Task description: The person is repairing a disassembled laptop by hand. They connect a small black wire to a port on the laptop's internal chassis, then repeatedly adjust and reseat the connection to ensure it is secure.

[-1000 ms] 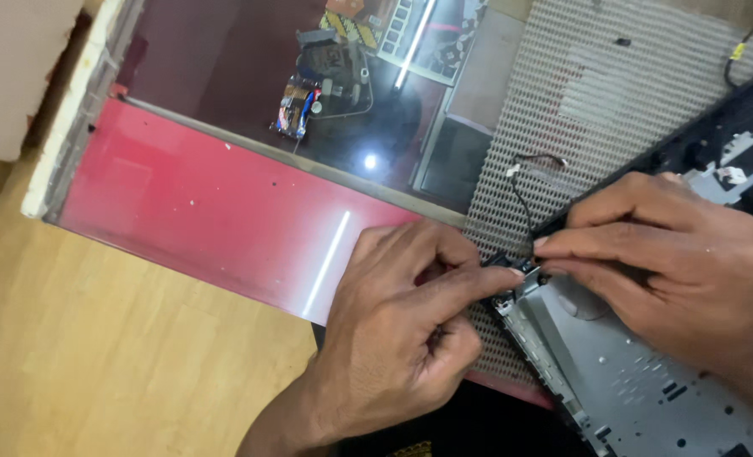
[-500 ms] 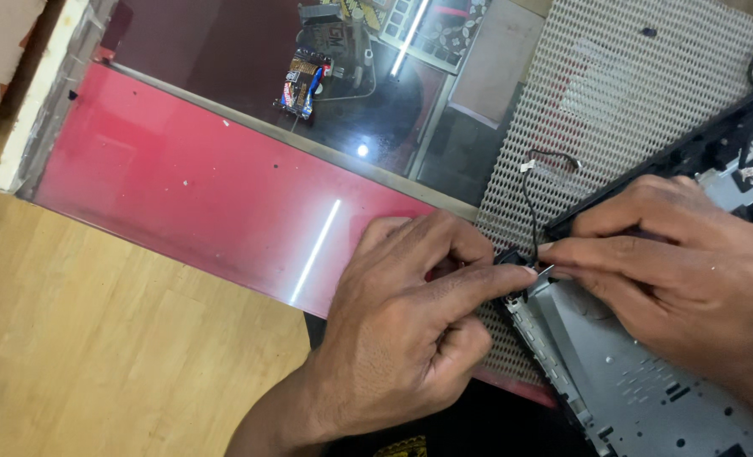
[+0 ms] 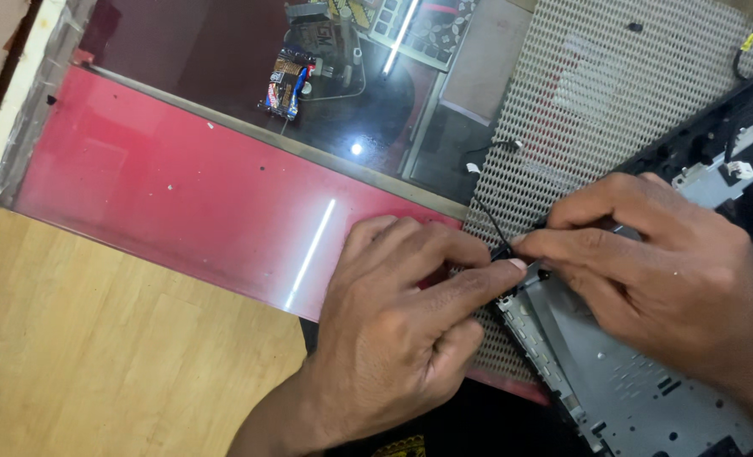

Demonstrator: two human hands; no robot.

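Note:
My left hand [image 3: 402,330] and my right hand [image 3: 647,271] meet fingertip to fingertip at the near corner of an opened grey laptop chassis [image 3: 630,389]. Between the fingertips is a small black piece where a thin black cable [image 3: 486,216] ends. The left index finger and thumb pinch it from the left. From the right, fingers press on it while the palm lies over the chassis edge. The cable runs up across the mat to a loose white connector [image 3: 471,167]. The hands hide the corner itself.
The chassis lies on a white perforated mat [image 3: 579,93] on a red glass-topped table [image 3: 182,186]. A small circuit board [image 3: 287,80] and other parts show under the dark glass. Wooden floor [image 3: 97,355] lies to the left, past the table's edge.
Both hands stay pinched at the same chassis corner, with only small finger shifts. The view has drifted slightly, so the table sits a little differently in the frame.

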